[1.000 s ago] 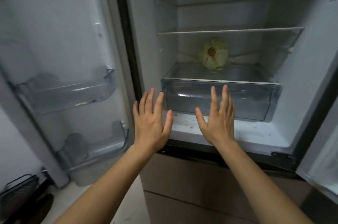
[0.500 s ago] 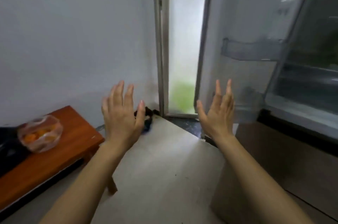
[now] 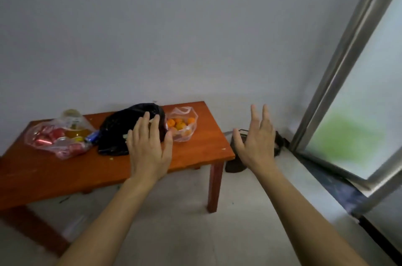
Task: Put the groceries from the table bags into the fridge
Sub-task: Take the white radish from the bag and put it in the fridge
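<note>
Worktop (image 3: 54, 174) carries a clear bag of cans (image 3: 58, 137) at left, black bag (image 3: 117, 133) in the middle, bag of oranges (image 3: 182, 126) at right. My left grip (image 3: 150, 148) hovers before the black bag, right grip (image 3: 256, 141) beside the worktop, both spread, empty.

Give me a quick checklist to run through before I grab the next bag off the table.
1. Hands free: left hand and right hand are open and hold nothing. Ok.
2. Groceries left to fetch: bag of cans, black bag and bag of oranges lie on the table. Ok.
3. Left hand touching the black bag, or only in front of it: cannot tell.
4. Black bag's contents: the bag is opaque. Cannot tell.
5. Bag of oranges tied shut: cannot tell.
6. Fridge door open: fridge is out of view. Cannot tell.
</note>
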Motion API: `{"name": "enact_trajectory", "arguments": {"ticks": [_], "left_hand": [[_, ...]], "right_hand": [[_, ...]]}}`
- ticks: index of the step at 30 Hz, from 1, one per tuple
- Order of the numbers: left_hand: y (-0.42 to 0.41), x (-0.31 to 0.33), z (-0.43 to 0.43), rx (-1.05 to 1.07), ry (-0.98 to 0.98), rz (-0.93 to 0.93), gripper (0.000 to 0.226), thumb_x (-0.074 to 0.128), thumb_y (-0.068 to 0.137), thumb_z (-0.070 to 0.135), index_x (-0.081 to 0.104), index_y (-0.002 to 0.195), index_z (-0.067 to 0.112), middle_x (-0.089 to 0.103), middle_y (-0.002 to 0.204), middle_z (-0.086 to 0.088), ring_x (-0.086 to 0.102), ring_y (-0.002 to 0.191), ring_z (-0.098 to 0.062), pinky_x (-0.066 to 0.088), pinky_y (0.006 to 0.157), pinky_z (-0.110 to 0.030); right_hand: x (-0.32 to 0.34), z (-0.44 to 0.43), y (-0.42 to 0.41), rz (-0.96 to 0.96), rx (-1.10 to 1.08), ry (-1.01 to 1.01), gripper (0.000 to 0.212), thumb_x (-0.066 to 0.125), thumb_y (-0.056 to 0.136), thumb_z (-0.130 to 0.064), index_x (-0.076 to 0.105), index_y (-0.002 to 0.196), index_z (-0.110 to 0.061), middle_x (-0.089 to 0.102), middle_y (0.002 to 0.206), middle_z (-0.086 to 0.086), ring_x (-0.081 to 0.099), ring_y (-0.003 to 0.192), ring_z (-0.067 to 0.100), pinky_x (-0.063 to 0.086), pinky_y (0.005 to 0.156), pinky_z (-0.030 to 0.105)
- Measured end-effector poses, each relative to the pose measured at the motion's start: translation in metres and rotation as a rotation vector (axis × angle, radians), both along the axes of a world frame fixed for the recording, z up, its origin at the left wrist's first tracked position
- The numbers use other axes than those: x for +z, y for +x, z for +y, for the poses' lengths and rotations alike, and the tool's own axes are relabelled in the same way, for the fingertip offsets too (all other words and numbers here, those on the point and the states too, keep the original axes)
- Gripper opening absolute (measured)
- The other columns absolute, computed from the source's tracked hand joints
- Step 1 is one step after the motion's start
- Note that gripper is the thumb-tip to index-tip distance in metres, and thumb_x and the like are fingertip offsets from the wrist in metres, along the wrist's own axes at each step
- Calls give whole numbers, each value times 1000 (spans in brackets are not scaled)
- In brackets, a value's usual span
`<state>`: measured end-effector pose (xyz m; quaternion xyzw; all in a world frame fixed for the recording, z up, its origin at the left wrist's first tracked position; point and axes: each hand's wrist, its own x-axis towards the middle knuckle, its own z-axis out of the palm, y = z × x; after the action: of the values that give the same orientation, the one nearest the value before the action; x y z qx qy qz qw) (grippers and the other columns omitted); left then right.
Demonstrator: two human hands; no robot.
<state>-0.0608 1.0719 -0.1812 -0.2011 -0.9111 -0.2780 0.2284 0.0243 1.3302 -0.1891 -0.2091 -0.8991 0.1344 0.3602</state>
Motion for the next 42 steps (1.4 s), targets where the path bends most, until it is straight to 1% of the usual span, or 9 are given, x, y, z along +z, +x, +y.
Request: {"name": "enact_trajectory", "arguments": {"ticks": [4, 12, 19, 26, 29, 31, 35, 39, 42], "left_hand": [[-71, -28, -20, 69, -158, -39, 67, 21, 99, 54, 36, 151, 14, 28, 161, -11, 23, 149, -29, 18, 120, -54], [-229, -1, -42, 203, -298, -65, 64, 19, 102, 55, 35, 151, 16, 24, 162, -10, 20, 149, -28, 13, 121, -54], [-304, -58, -67, 201, -357, -357, 71, 16, 98, 60, 36, 151, 17, 27, 161, -10, 23, 148, -28, 22, 120, -50], [-407, -122, -84, 34, -379, -671, 62, 34, 102, 53, 31, 154, 17, 26, 162, -4, 25, 148, -23, 27, 118, -45], [-460, -153, -87, -113, -364, -814, 62, 35, 103, 52, 29, 154, 18, 33, 157, -3, 37, 140, -22, 36, 112, -40], [-492, -171, -87, -219, -387, -931, 60, 35, 104, 50, 28, 154, 17, 40, 152, -4, 46, 131, -22, 41, 104, -35], [-543, -205, -80, -388, -475, -1078, 50, 34, 103, 50, 44, 136, 15, 56, 122, -6, 58, 103, -23, 50, 88, -40], [-565, -234, -66, -490, -516, -1145, 41, 35, 103, 47, 49, 117, 10, 57, 110, -9, 55, 97, -27, 40, 77, -37], [-566, -252, -57, -478, -464, -1135, 42, 41, 101, 50, 46, 126, 16, 51, 120, -6, 51, 100, -21, 42, 90, -36]], "right_hand": [[-28, -3, -104, -76, 111, -51, 80, 55, 96, -46, 13, 158, -18, 15, 163, 20, 22, 149, 37, 25, 118, 52], [-16, -9, -295, -140, 310, -118, 66, 41, 96, -46, 37, 150, -7, 42, 151, 21, 39, 140, 36, 40, 110, 49], [-48, -54, -408, -403, 662, -121, 46, 45, 103, -31, 43, 146, -14, 51, 140, 11, 51, 127, 30, 48, 96, 41], [-98, -87, -506, -651, 820, -226, 37, 39, 105, -17, 52, 140, -17, 57, 138, 7, 57, 122, 26, 50, 97, 38], [-119, -95, -548, -726, 782, -331, 35, 39, 107, -16, 56, 137, -18, 60, 137, 5, 63, 114, 24, 54, 91, 37], [-132, -101, -572, -775, 721, -404, 34, 39, 107, -14, 57, 137, -16, 60, 138, 5, 59, 120, 22, 51, 92, 28], [-156, -114, -606, -798, 567, -564, 33, 41, 107, -16, 59, 135, -13, 60, 138, 7, 56, 126, 24, 46, 99, 29], [-188, -116, -613, -923, 382, -626, 32, 40, 105, -19, 63, 126, -11, 69, 108, 14, 66, 91, 32, 53, 74, 39], [-214, -110, -604, -1099, 254, -644, 28, 45, 103, -25, 63, 88, -10, 64, 83, 10, 59, 74, 30, 48, 69, 41]]}}
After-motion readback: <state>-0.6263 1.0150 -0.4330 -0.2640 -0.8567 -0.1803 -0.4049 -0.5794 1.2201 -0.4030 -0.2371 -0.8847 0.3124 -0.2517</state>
